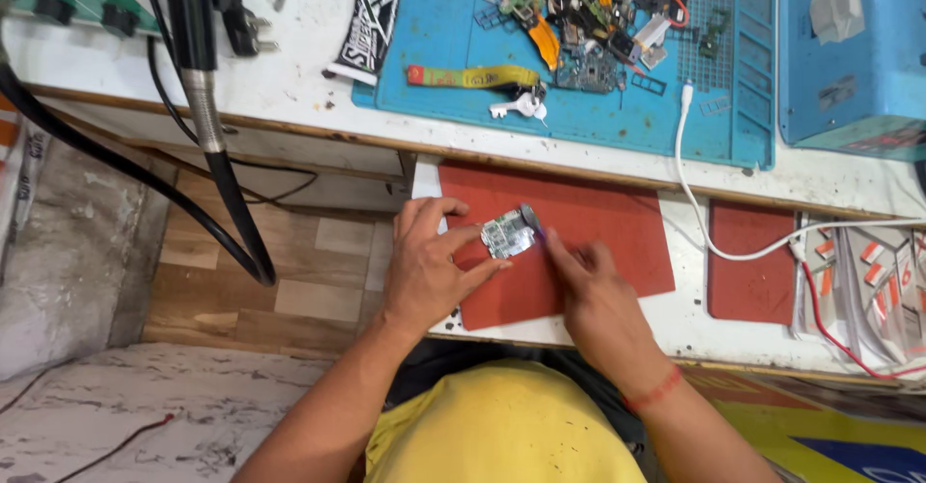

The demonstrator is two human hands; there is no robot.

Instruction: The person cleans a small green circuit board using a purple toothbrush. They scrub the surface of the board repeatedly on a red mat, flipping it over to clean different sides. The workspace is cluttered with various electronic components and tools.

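My left hand (434, 266) pinches a small silvery circuit board (507, 233) by its left side, just above a red mat (598, 218). To the board's right, my right hand (590, 285) holds a thin tool with a purple tip (540, 236) against the board's right edge. Both hands hover over the left part of the red mat, on a pulled-out white shelf (694, 334).
A blue work mat (598, 117) with a heap of phone parts (579, 11), a yellow strap with keys (482, 78) lies on the upper bench. A white cable (694, 203) crosses down. A second red mat (757, 266), a blue box (849, 59) and a black hose (231, 203) are nearby.
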